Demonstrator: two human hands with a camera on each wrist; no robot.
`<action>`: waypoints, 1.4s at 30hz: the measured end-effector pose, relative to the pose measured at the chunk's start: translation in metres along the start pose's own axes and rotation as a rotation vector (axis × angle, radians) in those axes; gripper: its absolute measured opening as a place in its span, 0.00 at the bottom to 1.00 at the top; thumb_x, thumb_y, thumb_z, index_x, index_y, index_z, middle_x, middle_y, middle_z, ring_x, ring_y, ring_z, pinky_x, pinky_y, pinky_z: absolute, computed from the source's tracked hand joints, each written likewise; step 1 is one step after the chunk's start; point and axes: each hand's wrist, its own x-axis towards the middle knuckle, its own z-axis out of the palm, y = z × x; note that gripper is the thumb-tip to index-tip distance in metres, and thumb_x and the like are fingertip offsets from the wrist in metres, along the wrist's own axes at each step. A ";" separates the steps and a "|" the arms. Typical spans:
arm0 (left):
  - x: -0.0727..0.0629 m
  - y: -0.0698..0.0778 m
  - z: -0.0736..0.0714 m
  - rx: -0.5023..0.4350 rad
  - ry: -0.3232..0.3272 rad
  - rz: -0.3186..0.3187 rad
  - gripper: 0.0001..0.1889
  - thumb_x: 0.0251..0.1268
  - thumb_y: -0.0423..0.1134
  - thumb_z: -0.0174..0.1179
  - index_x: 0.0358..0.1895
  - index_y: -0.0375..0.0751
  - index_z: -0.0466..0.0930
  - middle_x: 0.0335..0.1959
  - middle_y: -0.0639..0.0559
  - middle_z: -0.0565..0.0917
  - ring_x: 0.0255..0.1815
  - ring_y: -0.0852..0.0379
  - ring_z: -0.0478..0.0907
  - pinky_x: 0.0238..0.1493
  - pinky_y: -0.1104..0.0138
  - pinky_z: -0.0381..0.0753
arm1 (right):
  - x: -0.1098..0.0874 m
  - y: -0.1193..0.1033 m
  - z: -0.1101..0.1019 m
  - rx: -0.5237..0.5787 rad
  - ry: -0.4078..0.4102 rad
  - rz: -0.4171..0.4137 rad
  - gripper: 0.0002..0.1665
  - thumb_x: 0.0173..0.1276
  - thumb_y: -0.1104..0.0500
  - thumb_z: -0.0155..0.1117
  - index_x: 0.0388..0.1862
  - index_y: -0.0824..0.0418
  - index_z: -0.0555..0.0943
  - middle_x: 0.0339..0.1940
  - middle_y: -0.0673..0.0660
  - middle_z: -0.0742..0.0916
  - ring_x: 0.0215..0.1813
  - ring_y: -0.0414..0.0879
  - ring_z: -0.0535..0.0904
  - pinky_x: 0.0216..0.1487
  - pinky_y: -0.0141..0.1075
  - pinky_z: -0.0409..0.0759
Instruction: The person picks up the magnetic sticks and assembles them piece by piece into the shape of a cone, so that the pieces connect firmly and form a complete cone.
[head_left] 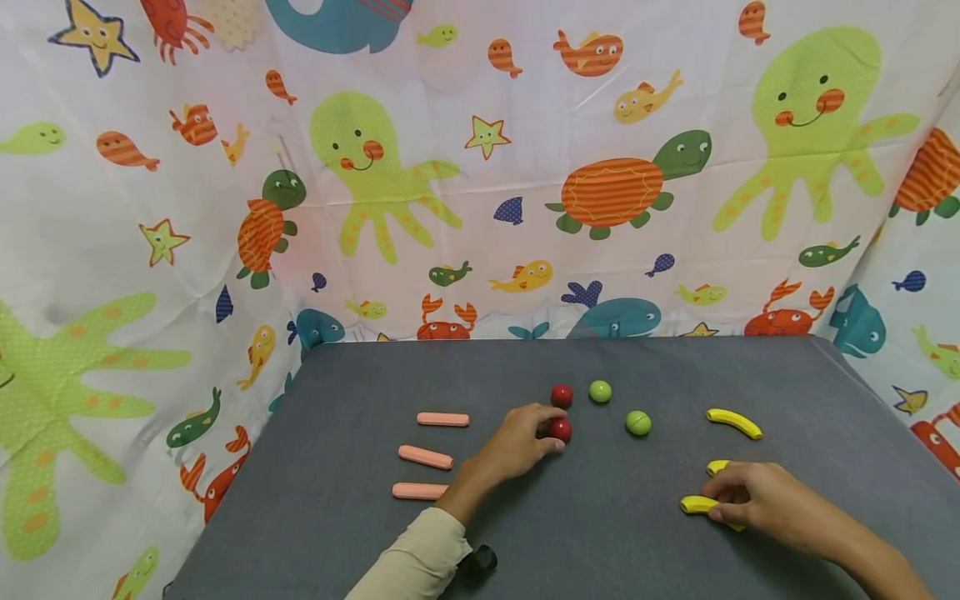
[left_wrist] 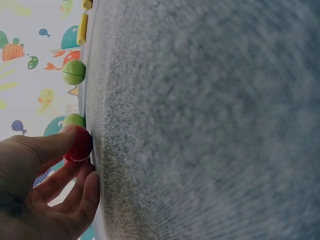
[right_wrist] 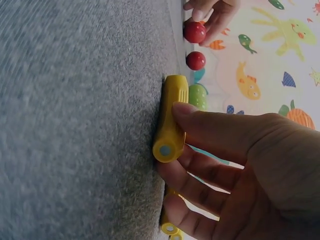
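Observation:
Near the table's middle my left hand [head_left: 516,443] holds a shiny red ball [head_left: 562,430] between thumb and fingers. In the left wrist view the thumb lies on top of this ball [left_wrist: 82,145], with fingers curled below it. A second red ball [head_left: 562,395] sits just behind. On the right, my right hand [head_left: 776,504] pinches a curved yellow toy banana [head_left: 697,504] at the tabletop. The right wrist view shows the thumb on its side and a grey disc in the end of the banana [right_wrist: 172,120]. Another toy banana [head_left: 716,468] is partly hidden behind that hand.
Two green balls [head_left: 600,392] [head_left: 638,423] lie right of the red ones. A third toy banana [head_left: 734,423] lies farther back. Several pink sticks [head_left: 442,419] lie left of my left hand on the grey cloth [head_left: 570,533]. A sea-animal curtain [head_left: 517,100] hangs behind.

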 end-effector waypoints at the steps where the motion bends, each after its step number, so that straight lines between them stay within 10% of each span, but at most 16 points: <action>1: 0.000 0.000 0.000 -0.002 0.005 -0.006 0.22 0.70 0.35 0.72 0.65 0.39 0.84 0.54 0.45 0.87 0.54 0.51 0.83 0.58 0.64 0.80 | 0.000 0.000 0.000 -0.008 0.004 -0.005 0.09 0.70 0.58 0.75 0.46 0.59 0.89 0.36 0.47 0.84 0.33 0.32 0.75 0.33 0.30 0.78; 42: -0.037 0.032 0.013 -0.293 0.012 -0.052 0.20 0.66 0.37 0.75 0.60 0.46 0.88 0.53 0.56 0.87 0.43 0.70 0.83 0.45 0.73 0.81 | 0.035 -0.054 0.037 0.071 0.184 -0.021 0.15 0.69 0.54 0.77 0.51 0.59 0.88 0.32 0.47 0.86 0.33 0.35 0.78 0.33 0.32 0.79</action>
